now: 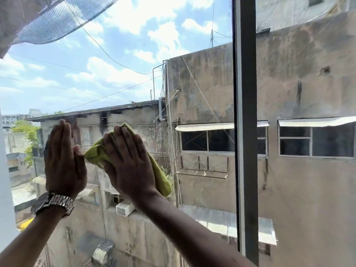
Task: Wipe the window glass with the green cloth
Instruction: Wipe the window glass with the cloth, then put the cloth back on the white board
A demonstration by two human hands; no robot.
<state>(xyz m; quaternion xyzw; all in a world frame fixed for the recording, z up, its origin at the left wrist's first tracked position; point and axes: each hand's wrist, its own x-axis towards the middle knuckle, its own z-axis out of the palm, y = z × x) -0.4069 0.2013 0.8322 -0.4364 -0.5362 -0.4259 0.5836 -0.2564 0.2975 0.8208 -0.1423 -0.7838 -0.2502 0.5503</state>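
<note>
The window glass fills the left and middle of the view. My right hand lies flat on the green cloth, pressing it against the glass at mid height. Cloth shows past my fingertips, to the left of my thumb and below the outer edge of my palm. My left hand, with a metal watch on the wrist, rests flat on the glass just left of the cloth, fingers together and pointing up. Its thumb touches the cloth's left corner.
A dark vertical window frame bar stands right of my hands, with another pane beyond it. A white frame edge runs down the far left. A mesh curtain hangs at the top left. Stained buildings show through the glass.
</note>
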